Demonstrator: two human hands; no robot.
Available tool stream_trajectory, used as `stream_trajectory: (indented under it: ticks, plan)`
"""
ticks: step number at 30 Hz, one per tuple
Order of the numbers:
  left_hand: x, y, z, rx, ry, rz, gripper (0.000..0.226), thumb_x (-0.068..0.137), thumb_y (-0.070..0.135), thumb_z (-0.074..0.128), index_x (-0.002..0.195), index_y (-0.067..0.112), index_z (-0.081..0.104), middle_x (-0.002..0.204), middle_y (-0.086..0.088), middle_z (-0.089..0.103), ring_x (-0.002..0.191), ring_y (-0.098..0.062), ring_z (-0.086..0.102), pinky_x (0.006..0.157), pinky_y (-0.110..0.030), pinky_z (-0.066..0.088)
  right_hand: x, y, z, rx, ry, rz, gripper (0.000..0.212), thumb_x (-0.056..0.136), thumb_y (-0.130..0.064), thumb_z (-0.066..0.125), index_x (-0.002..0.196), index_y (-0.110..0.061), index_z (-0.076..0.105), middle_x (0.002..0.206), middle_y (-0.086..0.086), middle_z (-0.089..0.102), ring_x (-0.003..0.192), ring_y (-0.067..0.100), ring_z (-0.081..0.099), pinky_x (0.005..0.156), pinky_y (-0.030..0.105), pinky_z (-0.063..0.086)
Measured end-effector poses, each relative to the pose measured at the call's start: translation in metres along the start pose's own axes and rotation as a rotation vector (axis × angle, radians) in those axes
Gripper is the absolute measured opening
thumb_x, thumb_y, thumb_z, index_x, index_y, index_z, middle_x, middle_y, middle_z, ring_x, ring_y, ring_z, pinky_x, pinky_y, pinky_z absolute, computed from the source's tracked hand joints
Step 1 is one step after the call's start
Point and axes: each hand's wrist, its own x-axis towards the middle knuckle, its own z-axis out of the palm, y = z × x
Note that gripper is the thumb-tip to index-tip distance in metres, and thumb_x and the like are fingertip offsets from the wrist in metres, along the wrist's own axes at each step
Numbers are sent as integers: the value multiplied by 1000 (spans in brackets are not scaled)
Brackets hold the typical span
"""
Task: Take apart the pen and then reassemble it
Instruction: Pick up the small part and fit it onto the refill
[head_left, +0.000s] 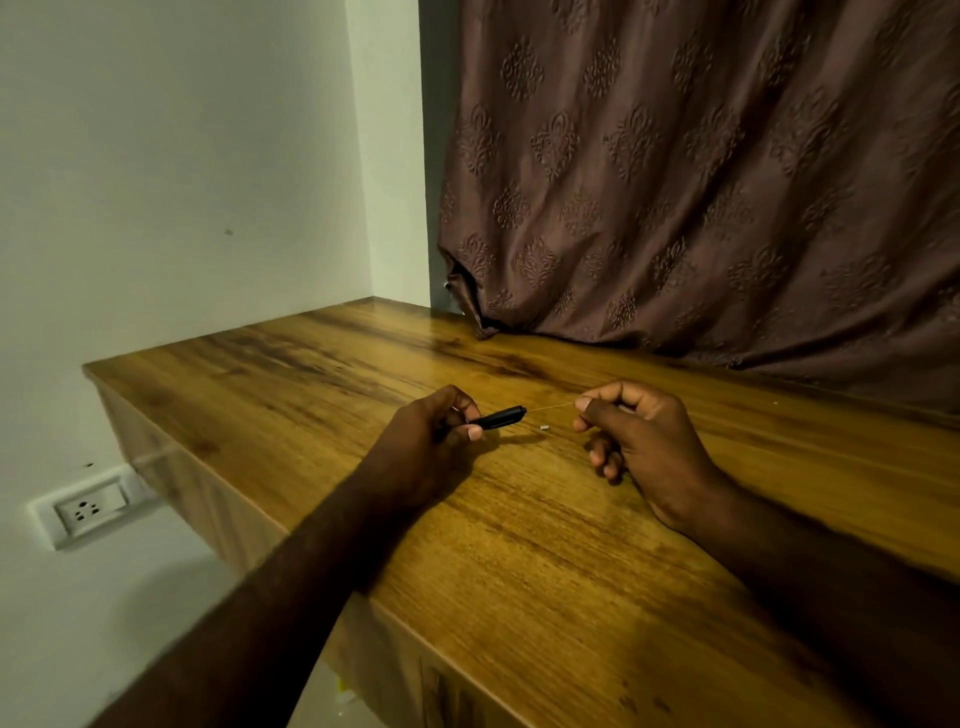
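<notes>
My left hand (431, 441) grips a black pen barrel (501, 417) just above the wooden table (519, 545), its open end pointing right. A thin pale refill (550, 407) runs from that end toward my right hand (639, 441), whose thumb and forefinger pinch its far end. The rest of the barrel is hidden inside my left fist. A tiny pale piece (544, 427) lies on the table between my two hands, below the refill.
A brown patterned curtain (701, 182) hangs down onto the back of the table. White walls meet at the far left corner. A wall socket (91, 509) sits below the table's left edge. A small pale speck (775, 402) lies at the right.
</notes>
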Motion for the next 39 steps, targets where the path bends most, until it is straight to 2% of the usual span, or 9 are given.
stream_trajectory:
  ticks: [6, 11, 16, 22, 33, 37, 39]
  plan:
    - [2, -7, -3, -1, -16, 7, 8, 90, 0, 56, 89, 7, 55, 56, 4, 54, 45, -11, 42, 45, -22, 33, -1, -1, 1, -19, -4, -8, 7, 88, -14, 64, 81, -13, 65, 69, 2, 68, 43, 18, 48, 40, 24, 34]
    - [4, -9, -5, 25, -12, 28, 5, 86, 7, 61, 87, 11, 58, 57, 6, 57, 50, -14, 46, 52, -28, 36, -2, -1, 1, -20, -12, -16, 7, 88, -14, 64, 81, -13, 66, 70, 2, 68, 42, 17, 48, 40, 25, 34]
    - [5, -11, -5, -19, -8, 11, 6, 78, 14, 64, 82, 18, 61, 57, 6, 56, 50, -14, 46, 52, -28, 35, -2, -2, 2, -26, -6, -10, 8, 88, -13, 64, 80, -12, 65, 70, 2, 67, 42, 17, 48, 40, 24, 34]
    - [5, -8, -2, -87, 19, -20, 19, 86, -4, 60, 81, 14, 60, 54, 5, 53, 45, -11, 44, 49, -24, 34, -1, 0, 1, -25, -8, -7, 8, 88, -13, 64, 80, -13, 66, 70, 2, 68, 42, 18, 48, 40, 24, 35]
    - [3, 0, 0, -124, 35, -61, 14, 87, -9, 56, 85, 5, 55, 49, 4, 55, 39, -5, 48, 39, -18, 35, 0, 1, 0, -12, 4, -8, 6, 88, -13, 64, 83, -10, 65, 72, 5, 67, 42, 18, 47, 39, 23, 34]
    - [3, -3, 0, -153, 45, -87, 18, 86, -10, 56, 83, 8, 57, 51, 3, 54, 41, -10, 46, 46, -21, 34, 0, 1, 0, 1, 12, -6, 5, 88, -12, 63, 85, -8, 65, 73, 5, 66, 42, 17, 48, 39, 23, 34]
    - [4, -3, 0, -154, 44, -96, 18, 86, -10, 56, 82, 8, 57, 52, 2, 54, 41, -10, 44, 45, -21, 33, 0, 0, 0, -4, 2, -6, 6, 88, -12, 63, 84, -9, 65, 72, 5, 67, 42, 17, 48, 40, 24, 34]
